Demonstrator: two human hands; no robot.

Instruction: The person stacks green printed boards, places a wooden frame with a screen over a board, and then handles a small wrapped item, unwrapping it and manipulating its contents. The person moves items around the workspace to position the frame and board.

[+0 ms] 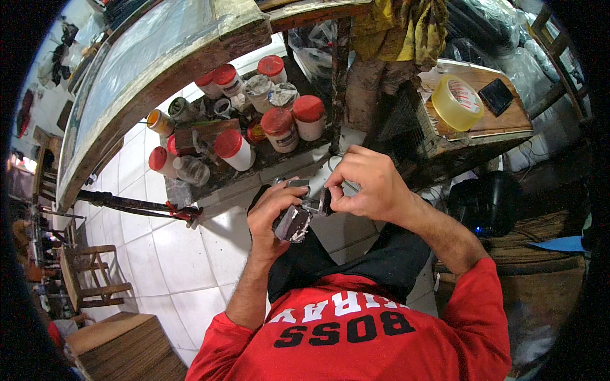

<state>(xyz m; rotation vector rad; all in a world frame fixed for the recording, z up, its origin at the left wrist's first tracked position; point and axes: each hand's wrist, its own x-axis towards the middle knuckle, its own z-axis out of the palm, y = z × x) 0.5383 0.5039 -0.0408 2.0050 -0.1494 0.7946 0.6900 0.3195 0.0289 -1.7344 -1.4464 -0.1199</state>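
In front of my lap my left hand [268, 214] is closed around a small dark grey, block-like object [292, 223] with a ragged white edge. Its exact kind is unclear. My right hand [367, 184] is just to the right, thumb and fingers pinched together at the side of a thin dark piece [321, 202] beside the block. Whether that piece is joined to the block cannot be made out. Beyond both hands, a low dark bench [219, 184] bears several white jars with red lids [234, 150].
A wide roll of clear yellowish tape [457, 103] and a black phone [495, 96] lie on a wooden box top [508, 124] at the right. A large wooden-edged frame [184, 70] leans over the upper left. A wooden stool [95, 289] stands on white floor tiles [197, 257].
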